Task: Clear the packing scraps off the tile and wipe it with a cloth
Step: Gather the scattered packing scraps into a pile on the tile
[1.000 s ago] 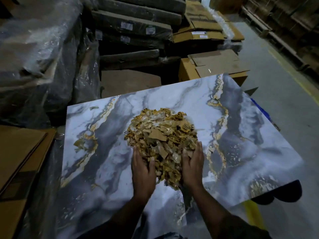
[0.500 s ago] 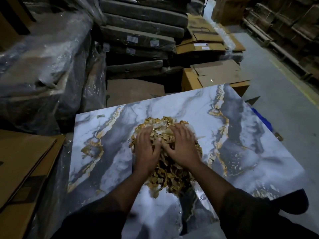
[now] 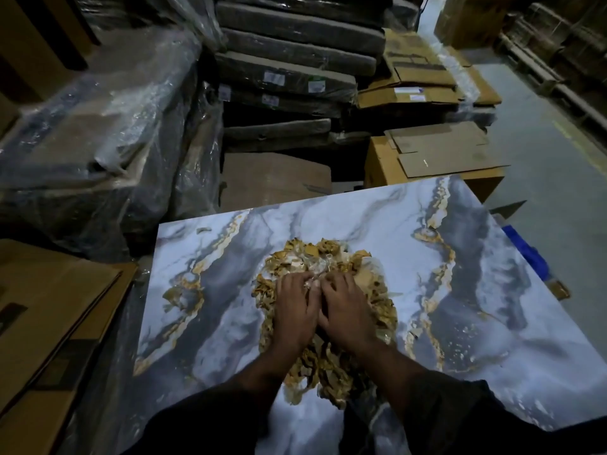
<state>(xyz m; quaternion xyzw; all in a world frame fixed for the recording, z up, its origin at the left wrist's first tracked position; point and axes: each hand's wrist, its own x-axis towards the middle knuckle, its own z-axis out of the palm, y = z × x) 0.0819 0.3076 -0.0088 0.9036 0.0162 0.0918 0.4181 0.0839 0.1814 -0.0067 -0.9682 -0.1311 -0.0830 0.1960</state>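
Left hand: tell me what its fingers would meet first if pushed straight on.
Likely more of the scrap pile just past the left hand, then bare tile; depth is uncertain.

One marbled tile (image 3: 410,257) seen at frame centre. One heap of packing scraps (image 3: 328,261) counted mid-tile; one stray scrap (image 3: 203,230) near tile's upper left corner. Two hands counted: left hand (image 3: 295,310), right hand (image 3: 348,310), side by side on heap. Roughly five dark wrapped slabs (image 3: 295,70) stacked at upper centre. One open cardboard box (image 3: 437,159) seen right of centre.
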